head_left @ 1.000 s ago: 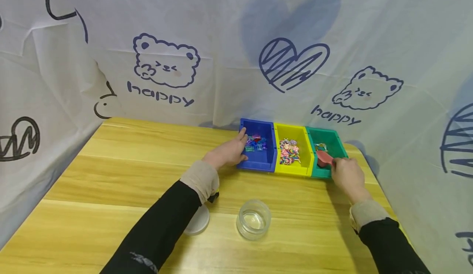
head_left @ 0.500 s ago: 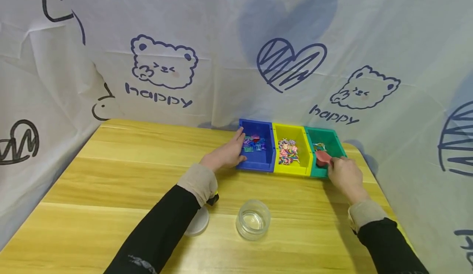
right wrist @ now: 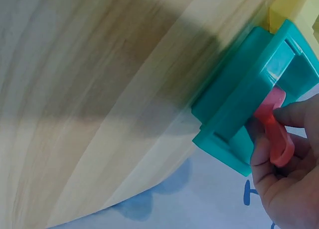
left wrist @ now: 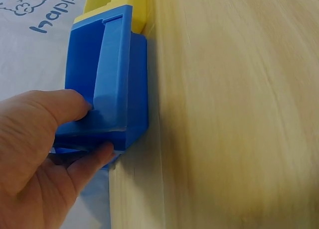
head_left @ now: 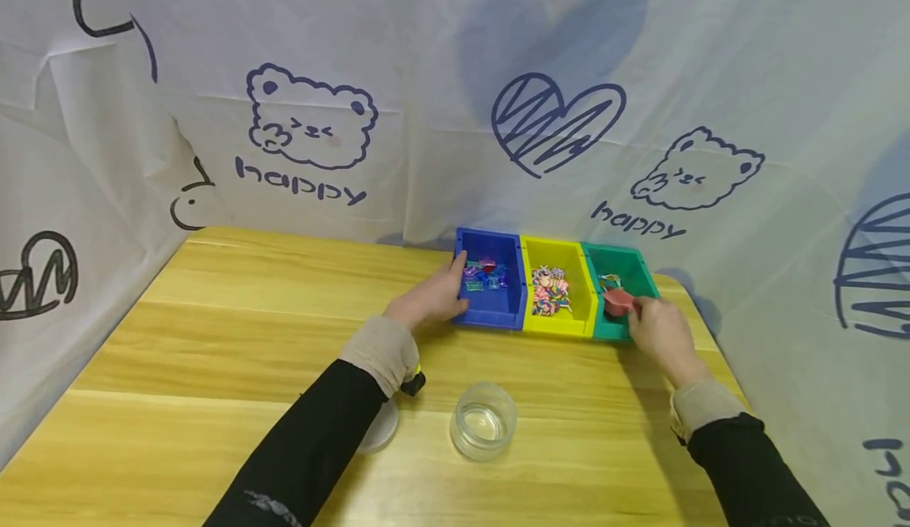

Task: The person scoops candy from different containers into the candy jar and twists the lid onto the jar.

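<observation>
- Worktop (head_left: 213,337): light wood, back edge against the printed sheet (head_left: 441,53), right edge close to the green bin (head_left: 618,262).
- Row near the back edge, touching side by side: blue bin (head_left: 490,319), yellow bin (head_left: 584,306), green bin.
- Room: wood surface between row and glass jar (head_left: 483,424), wide stretch left of the left forearm (head_left: 298,440); narrow strip right of the green bin.
- Jar upright, lidless, well apart from both hands; white disc (head_left: 381,428) left of it, partly under the left forearm.
- Left hand (head_left: 432,294): clamped on the blue bin's left end, at the rim; forearm angles in from lower left.
- Right hand (head_left: 664,333): fingers curled, pinching handle of red scoop (head_left: 618,302); scoop bowl inside green bin; forearm from lower right.
- Hands well apart, opposite ends of row.
- Contents: translucent coloured pieces (head_left: 493,280) in blue, multicoloured swirled pieces (head_left: 550,294) in yellow; green's too small to tell.
</observation>
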Demonstrator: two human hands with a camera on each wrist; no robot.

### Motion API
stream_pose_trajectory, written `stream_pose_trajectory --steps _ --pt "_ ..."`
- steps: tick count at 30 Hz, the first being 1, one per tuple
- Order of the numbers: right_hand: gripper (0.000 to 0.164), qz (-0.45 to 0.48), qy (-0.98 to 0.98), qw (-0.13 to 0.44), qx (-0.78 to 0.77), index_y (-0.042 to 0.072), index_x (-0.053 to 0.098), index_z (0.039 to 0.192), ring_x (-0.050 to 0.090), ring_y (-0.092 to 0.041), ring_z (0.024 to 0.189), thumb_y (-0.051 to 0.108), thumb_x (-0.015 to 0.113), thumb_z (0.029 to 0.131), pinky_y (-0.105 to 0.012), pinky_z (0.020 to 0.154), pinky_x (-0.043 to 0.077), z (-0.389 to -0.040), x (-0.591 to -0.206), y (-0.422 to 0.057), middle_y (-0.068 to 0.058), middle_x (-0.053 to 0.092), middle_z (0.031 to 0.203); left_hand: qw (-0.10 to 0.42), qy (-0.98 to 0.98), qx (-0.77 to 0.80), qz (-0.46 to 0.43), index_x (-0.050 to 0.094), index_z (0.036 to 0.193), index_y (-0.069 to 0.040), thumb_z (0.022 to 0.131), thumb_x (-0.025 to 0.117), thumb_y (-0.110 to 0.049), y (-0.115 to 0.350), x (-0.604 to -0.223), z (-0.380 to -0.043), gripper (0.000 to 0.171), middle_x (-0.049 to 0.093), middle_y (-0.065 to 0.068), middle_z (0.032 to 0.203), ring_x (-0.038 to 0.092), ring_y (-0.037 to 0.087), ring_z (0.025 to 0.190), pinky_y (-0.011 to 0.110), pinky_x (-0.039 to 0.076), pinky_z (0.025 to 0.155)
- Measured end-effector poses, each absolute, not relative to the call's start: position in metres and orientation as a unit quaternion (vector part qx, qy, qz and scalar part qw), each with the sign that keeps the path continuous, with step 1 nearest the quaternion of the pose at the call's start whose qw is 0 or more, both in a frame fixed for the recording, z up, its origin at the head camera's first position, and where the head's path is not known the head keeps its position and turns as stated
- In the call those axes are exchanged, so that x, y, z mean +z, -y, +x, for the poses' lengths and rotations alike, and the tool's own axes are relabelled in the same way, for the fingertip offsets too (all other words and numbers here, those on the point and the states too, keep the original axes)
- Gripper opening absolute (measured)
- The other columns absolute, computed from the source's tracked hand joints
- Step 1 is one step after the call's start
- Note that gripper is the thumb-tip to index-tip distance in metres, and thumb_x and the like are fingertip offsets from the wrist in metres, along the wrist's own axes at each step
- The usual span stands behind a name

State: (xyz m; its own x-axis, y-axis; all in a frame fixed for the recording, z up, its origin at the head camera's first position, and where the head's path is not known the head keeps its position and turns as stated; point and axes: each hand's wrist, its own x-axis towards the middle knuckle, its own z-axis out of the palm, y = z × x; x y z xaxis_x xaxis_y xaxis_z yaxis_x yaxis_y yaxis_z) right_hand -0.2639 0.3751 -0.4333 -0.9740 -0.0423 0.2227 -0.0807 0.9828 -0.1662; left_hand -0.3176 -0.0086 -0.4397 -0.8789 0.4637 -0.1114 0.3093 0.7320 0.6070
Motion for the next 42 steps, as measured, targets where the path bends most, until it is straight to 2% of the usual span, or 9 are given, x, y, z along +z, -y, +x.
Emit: stream_pose_trajectory --steps 4,7,13,17,24,26,32,37,42 --pt "0.032 0.022 0.992 0.078 0.095 -0.018 0.066 0.117 0.067 -0.043 0.084 0.009 0.061 0.1 -0.058 0.077 0.055 -0.267 -0.43 -0.374 -0.034 0.07 0.103 0.148 -0.918 0.308 0.202 -0.007 0.165 -0.001 0.102 0.064 -0.013 0.008 -0.442 -0.318 0.096 0.021 0.031 0.166 0.028 0.037 0.154 0.045 0.027 0.125" --pt "0.032 0.016 0.993 0.064 0.098 -0.018 0.067 0.116 0.066 -0.041 0.082 0.01 0.064 0.1 -0.055 0.077 0.055 -0.269 -0.426 -0.374 -0.033 0.071 0.103 0.158 -0.916 0.313 0.197 -0.011 0.165 -0.003 0.101 0.062 -0.012 0.005 -0.443 -0.319 0.097 0.015 0.033 0.167 0.029 0.038 0.153 0.045 0.028 0.124" --pt "0.028 0.007 0.995 0.036 0.093 -0.017 0.069 0.103 0.057 -0.034 0.07 0.01 0.063 0.099 -0.046 0.065 0.05 -0.274 -0.419 -0.373 -0.026 0.069 0.086 0.175 -0.914 0.318 0.179 -0.019 0.163 -0.007 0.099 0.061 -0.011 0.001 -0.446 -0.321 0.103 0.009 0.033 0.168 0.031 0.039 0.152 0.045 0.033 0.122" --pt "0.024 0.006 0.997 0.022 0.079 -0.013 0.064 0.088 0.057 -0.037 0.069 0.008 0.057 0.098 -0.048 0.063 0.049 -0.277 -0.415 -0.375 -0.023 0.063 0.077 0.184 -0.914 0.318 0.171 -0.022 0.163 -0.009 0.101 0.061 -0.013 -0.001 -0.445 -0.32 0.104 0.007 0.032 0.169 0.029 0.039 0.153 0.046 0.029 0.124" --pt "0.019 0.006 0.997 -0.014 0.08 -0.005 0.056 0.083 0.056 -0.038 0.073 0.006 0.049 0.097 -0.055 0.071 0.05 -0.283 -0.405 -0.378 -0.024 0.059 0.081 0.182 -0.916 0.316 0.167 -0.023 0.163 -0.01 0.103 0.06 -0.014 -0.001 -0.444 -0.318 0.102 0.009 0.031 0.169 0.031 0.039 0.153 0.046 0.028 0.124" --pt "0.022 0.0 0.997 -0.024 0.077 -0.002 0.056 0.082 0.056 -0.036 0.072 0.009 0.046 0.097 -0.054 0.066 0.049 -0.284 -0.401 -0.379 -0.021 0.059 0.082 0.181 -0.916 0.315 0.169 -0.023 0.163 -0.01 0.103 0.059 -0.013 -0.002 -0.444 -0.319 0.101 0.009 0.032 0.169 0.028 0.039 0.153 0.046 0.027 0.125" --pt "0.029 -0.03 0.997 -0.049 0.059 0.0 0.054 0.092 0.056 -0.036 0.074 0.024 0.042 0.103 -0.049 0.059 0.046 -0.288 -0.385 -0.383 -0.018 0.057 0.084 0.181 -0.915 0.315 0.174 -0.024 0.162 -0.009 0.103 0.059 -0.012 -0.002 -0.446 -0.318 0.101 0.009 0.032 0.169 0.026 0.039 0.154 0.046 0.027 0.125" --pt "0.024 0.012 0.999 -0.036 0.024 -0.006 0.052 0.096 0.058 -0.038 0.073 0.016 0.045 0.104 -0.054 0.06 0.05 -0.296 -0.375 -0.388 -0.022 0.058 0.084 0.183 -0.915 0.314 0.176 -0.024 0.162 -0.01 0.104 0.059 -0.014 -0.001 -0.447 -0.319 0.102 0.009 0.032 0.168 0.027 0.039 0.154 0.046 0.028 0.124" --pt "0.021 0.03 0.999 -0.037 0.002 -0.007 0.053 0.095 0.06 -0.039 0.075 0.011 0.046 0.103 -0.055 0.059 0.053 -0.303 -0.369 -0.385 -0.024 0.06 0.087 0.185 -0.915 0.313 0.175 -0.025 0.162 -0.01 0.104 0.058 -0.015 0.0 -0.446 -0.319 0.101 0.008 0.031 0.169 0.025 0.039 0.155 0.046 0.026 0.125"
